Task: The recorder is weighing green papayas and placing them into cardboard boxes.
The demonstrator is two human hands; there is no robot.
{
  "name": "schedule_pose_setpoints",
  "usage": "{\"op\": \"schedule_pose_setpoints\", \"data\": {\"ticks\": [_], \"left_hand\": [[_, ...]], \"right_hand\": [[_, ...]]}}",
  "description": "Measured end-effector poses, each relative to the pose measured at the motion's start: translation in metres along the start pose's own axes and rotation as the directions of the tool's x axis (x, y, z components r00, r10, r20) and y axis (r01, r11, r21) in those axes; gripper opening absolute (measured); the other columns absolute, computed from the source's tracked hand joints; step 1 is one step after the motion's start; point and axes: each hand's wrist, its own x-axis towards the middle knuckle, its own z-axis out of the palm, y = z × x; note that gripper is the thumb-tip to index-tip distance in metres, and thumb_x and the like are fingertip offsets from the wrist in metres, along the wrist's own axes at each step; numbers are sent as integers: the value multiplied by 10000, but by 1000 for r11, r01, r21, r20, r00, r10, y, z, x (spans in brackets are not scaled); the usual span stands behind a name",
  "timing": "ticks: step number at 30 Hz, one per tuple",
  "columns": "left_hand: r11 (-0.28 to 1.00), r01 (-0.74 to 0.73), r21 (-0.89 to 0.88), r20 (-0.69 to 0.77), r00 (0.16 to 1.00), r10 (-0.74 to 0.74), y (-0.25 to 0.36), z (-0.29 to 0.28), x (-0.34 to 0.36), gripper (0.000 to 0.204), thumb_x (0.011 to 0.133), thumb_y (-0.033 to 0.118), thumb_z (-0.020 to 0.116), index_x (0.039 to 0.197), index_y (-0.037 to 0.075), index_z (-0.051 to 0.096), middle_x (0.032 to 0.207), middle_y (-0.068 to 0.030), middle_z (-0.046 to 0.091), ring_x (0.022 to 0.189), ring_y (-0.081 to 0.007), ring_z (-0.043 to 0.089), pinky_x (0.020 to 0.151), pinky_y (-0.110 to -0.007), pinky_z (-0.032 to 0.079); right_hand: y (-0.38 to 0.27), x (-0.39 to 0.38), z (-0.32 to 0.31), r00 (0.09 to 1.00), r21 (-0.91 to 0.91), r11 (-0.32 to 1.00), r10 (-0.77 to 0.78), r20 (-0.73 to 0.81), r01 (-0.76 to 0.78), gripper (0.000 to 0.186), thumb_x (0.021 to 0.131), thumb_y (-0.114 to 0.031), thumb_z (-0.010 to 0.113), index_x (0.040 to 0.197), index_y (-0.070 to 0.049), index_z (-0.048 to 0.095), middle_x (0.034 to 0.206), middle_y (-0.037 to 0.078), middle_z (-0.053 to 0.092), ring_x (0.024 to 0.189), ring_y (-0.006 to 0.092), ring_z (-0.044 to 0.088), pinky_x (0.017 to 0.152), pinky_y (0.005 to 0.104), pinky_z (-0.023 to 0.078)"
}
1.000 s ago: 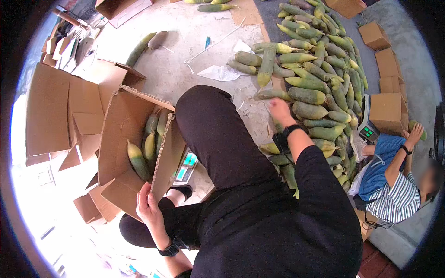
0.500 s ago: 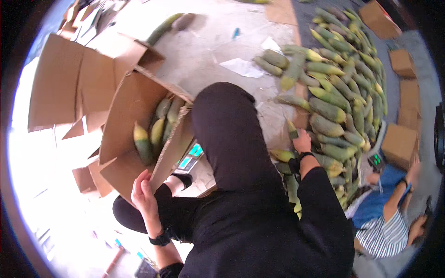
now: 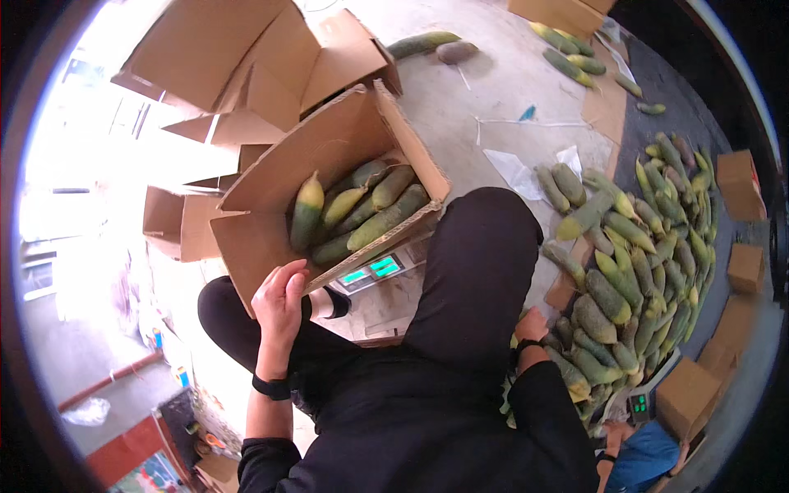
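My left hand [image 3: 279, 302] grips the near corner of an open cardboard box [image 3: 271, 172], its fingers over the rim. In the box lie several thick green radishes [image 3: 386, 223] with yellowish ends, one tilted up against the wall. My right hand [image 3: 532, 325] is beside my right knee, at the near left edge of a big pile of the same radishes [image 3: 604, 316]. Its fingers look curled. My knee and the hand itself hide whatever is in it. A scale with a lit green display [image 3: 370, 274] shows beneath the box.
More open cardboard boxes [image 3: 222, 49] stand at the upper left. Two radishes [image 3: 423, 43] lie on the floor beyond the box, with white paper scraps [image 3: 514, 174] to their right. At the lower right a person in blue [image 3: 645, 456] works beside another scale [image 3: 639, 404].
The view has swung, so the box and pile sit differently in it. My right hand has drawn back from the pile toward my knee. My left hand stays on the box.
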Motion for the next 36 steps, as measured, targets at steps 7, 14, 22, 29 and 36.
{"op": "schedule_pose_setpoints", "data": {"ticks": [7,14,22,29,36], "left_hand": [[997,-16,81,-29,999,18,-1,-4,0,190,873,218,586,969,87,685,822,-82,661,771,-261,650,684,-341,507],[998,-25,57,-24,999,26,-2,-8,1,192,865,238,606,968,97,685,834,-75,659,764,-263,647,671,-342,508],[980,24,-197,69,998,-11,-4,-18,0,204,877,75,597,1067,23,650,895,-90,666,794,-173,651,715,-284,511],[935,37,-352,131,991,11,-6,-33,10,434,815,43,662,1235,55,556,1168,-109,570,1015,-188,582,762,-274,502],[922,-275,-272,-15,959,281,5,-37,25,655,707,26,727,1315,62,486,1275,-125,516,1112,-245,548,912,-315,454]], "right_hand": [[-6,-5,-24,997,-31,997,-68,22,69,401,759,-248,741,1094,-139,549,1110,82,552,1119,287,521,848,490,474],[-18,31,-101,820,542,677,-161,-550,497,519,777,-112,710,1222,-4,467,1154,188,535,1092,376,511,935,424,409],[-99,-37,-323,649,636,146,-60,-759,758,376,844,-41,659,1172,37,493,1129,105,569,1036,185,537,931,326,413],[-202,-148,-372,467,651,-421,-464,-753,631,320,835,-29,677,1121,-19,532,1049,41,595,951,123,566,841,279,472],[-286,-230,-309,323,872,-295,-843,-430,389,391,776,-78,723,1115,-8,541,1007,77,638,888,155,619,776,291,496]]}}
